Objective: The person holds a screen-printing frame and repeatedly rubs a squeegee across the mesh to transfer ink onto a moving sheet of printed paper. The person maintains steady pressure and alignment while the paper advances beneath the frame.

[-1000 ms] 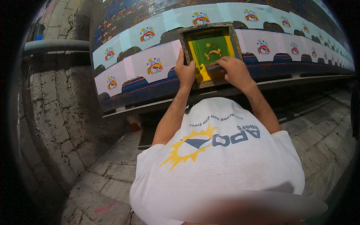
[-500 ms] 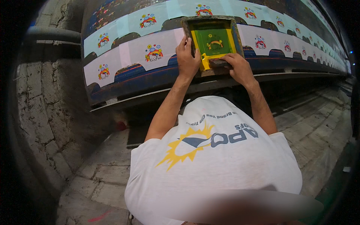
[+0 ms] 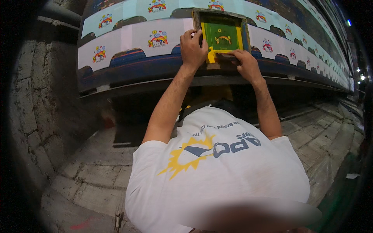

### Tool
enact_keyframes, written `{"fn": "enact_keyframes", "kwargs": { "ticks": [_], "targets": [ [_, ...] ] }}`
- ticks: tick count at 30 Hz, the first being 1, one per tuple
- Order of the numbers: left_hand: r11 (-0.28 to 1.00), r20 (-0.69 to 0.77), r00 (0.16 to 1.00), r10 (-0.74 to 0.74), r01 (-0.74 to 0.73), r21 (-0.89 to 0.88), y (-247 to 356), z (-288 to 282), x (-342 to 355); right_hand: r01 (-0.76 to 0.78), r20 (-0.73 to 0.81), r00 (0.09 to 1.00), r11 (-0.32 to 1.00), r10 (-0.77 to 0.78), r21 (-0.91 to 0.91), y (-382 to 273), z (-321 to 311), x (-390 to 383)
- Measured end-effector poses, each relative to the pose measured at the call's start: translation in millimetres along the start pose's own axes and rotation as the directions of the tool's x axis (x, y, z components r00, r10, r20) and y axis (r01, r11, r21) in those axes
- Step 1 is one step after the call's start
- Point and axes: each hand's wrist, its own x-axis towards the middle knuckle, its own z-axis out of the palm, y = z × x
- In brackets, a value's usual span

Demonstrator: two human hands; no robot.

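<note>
A small printing screen (image 3: 245, 35) with a worn dark frame lies on the long table. Its green mesh (image 3: 222, 34) carries a small rainbow-like design, bordered in yellow. My left hand (image 3: 192, 50) is closed on the left side of the frame, fingers curled over the rim. At the frame's near end, my right hand (image 3: 248, 66) grips a dark, flat squeegee (image 3: 225, 56) just below the mesh's near yellow border. Part of the squeegee is covered by my right fingers. The printing under the screen is hidden.
Rows of pale pink (image 3: 128, 40) and light blue pieces (image 3: 130, 11) with colourful rainbow prints line the table on both sides. A dark metal rail (image 3: 155, 82) runs along its near edge. The floor (image 3: 101, 182) is of worn paving blocks; a pipe (image 3: 60, 15) stands at far left.
The whole view has shifted a little, so the table sits higher in it. Both hands keep their holds on the frame and squeegee; the squeegee stays at the frame's near end.
</note>
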Motion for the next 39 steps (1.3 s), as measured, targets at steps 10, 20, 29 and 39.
{"fn": "enact_keyframes", "kwargs": {
  "ticks": [10, 20, 29, 39],
  "targets": [
    [0.999, -0.003, 1.0, 0.023, -0.023, 0.043, -4, 5, -2, 0.067, -0.177, 0.98, 0.99, -0.089, -0.125, 3, 21, 7],
    [0.998, -0.016, 0.999, 0.03, -0.029, 0.063, -5, 4, -3, 0.024, -0.079, 0.996, 0.995, -0.031, -0.092, 48, -6, 128],
    [0.999, -0.031, 0.999, 0.029, -0.028, 0.028, -7, 6, -3, -0.023, -0.064, 0.998, 0.996, 0.018, -0.086, 69, -7, 165],
    [1.0, -0.016, 1.0, 0.017, -0.017, 0.017, -8, 6, -2, 0.057, -0.112, 0.992, 0.998, -0.061, -0.039, 18, 12, 36]
  ]
}}
